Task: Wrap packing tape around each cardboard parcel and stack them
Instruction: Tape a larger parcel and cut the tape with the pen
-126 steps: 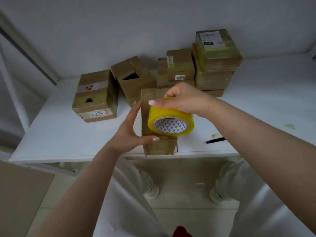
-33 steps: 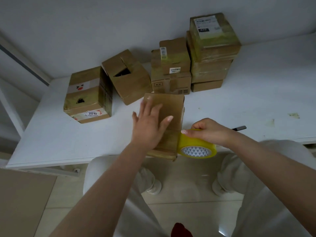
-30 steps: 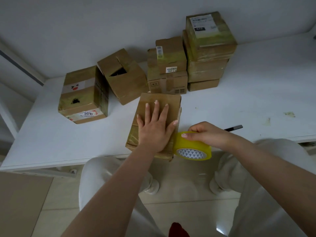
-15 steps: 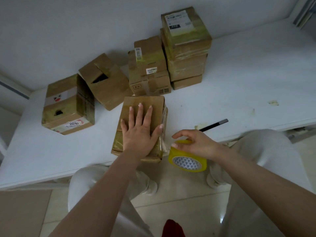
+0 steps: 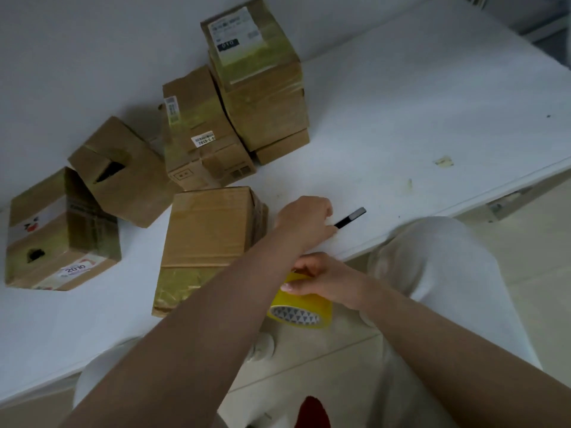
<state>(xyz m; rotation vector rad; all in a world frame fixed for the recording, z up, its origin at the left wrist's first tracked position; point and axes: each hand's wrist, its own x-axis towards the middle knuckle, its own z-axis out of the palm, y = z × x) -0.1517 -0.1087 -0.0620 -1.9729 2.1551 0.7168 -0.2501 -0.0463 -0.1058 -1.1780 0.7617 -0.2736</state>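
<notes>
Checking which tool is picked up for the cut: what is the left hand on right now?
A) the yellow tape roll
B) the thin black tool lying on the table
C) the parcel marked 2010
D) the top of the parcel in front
B: the left hand has its fingers curled at the near end of the black tool on the table, while the right hand holds the tape roll.

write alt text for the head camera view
A person's left hand reaches across to a black cutter on a white table, while the right hand grips a yellow tape roll beside a taped cardboard parcel.
</notes>
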